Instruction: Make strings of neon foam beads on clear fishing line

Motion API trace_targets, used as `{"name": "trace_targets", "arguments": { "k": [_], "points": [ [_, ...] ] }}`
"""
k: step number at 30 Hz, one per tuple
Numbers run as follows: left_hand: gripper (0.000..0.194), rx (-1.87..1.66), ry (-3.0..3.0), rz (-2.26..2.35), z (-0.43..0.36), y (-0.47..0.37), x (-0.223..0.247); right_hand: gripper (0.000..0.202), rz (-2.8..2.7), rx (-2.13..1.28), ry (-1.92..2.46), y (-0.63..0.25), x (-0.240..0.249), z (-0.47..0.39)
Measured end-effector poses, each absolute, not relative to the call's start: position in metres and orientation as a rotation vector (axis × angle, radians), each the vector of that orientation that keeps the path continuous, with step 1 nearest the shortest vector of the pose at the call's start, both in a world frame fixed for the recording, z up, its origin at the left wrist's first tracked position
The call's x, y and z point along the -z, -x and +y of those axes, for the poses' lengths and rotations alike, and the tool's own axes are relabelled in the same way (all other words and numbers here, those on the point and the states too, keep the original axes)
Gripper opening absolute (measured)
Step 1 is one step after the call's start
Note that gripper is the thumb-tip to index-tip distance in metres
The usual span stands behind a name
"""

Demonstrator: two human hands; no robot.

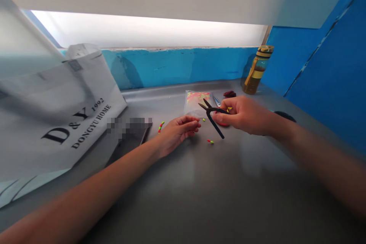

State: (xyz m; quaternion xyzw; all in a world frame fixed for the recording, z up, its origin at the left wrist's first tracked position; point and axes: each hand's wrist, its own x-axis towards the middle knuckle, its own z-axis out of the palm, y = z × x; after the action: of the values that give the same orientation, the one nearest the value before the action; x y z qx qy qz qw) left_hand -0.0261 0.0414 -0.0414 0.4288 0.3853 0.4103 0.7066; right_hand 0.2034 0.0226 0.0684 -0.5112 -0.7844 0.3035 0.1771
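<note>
On the grey surface (185,198), the nearest small thing is a red-and-yellow bead piece (210,142), below the pliers (210,111). The left hand (178,131) is curled, thumb near its fingertips; whether it pinches anything I cannot tell. The right hand (241,114) is closed on one handle of the pliers, whose jaws stand apart, the other handle slanting down. Left of the left hand lie a short row of beads (161,127) and a dark flat object (133,141), partly blurred out, beside a large white bag (94,87). A yellow-green bead (204,119) sits between the hands. Beyond, the right hand and pliers partly cover red-handled scissors (216,101), next to a clear packet of coloured pieces (198,99). Farther back are a dark red item (229,94) and, by the blue wall (177,65), a bottle (254,78).
</note>
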Motion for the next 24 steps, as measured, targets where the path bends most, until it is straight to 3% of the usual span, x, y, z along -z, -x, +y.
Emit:
{"name": "trace_targets", "arguments": {
  "k": [6,11,19,24],
  "points": [
    [0.017,-0.904,-0.945,0.856,0.042,0.026,0.041,0.042,-2.375,-0.591,1.498,-0.203,-0.056,0.028],
    [0.017,-0.914,-0.948,0.870,0.041,0.026,0.041,0.031,-2.365,-0.432,1.599,-0.198,-0.050,0.029],
    [0.017,-0.915,-0.951,0.852,0.040,0.024,0.040,0.039,-2.386,-0.640,1.559,-0.198,-0.045,0.035],
    [0.018,-0.922,-0.957,0.859,0.039,0.025,0.040,0.034,-2.330,-0.769,1.490,-0.199,-0.039,0.040]
  ]
}}
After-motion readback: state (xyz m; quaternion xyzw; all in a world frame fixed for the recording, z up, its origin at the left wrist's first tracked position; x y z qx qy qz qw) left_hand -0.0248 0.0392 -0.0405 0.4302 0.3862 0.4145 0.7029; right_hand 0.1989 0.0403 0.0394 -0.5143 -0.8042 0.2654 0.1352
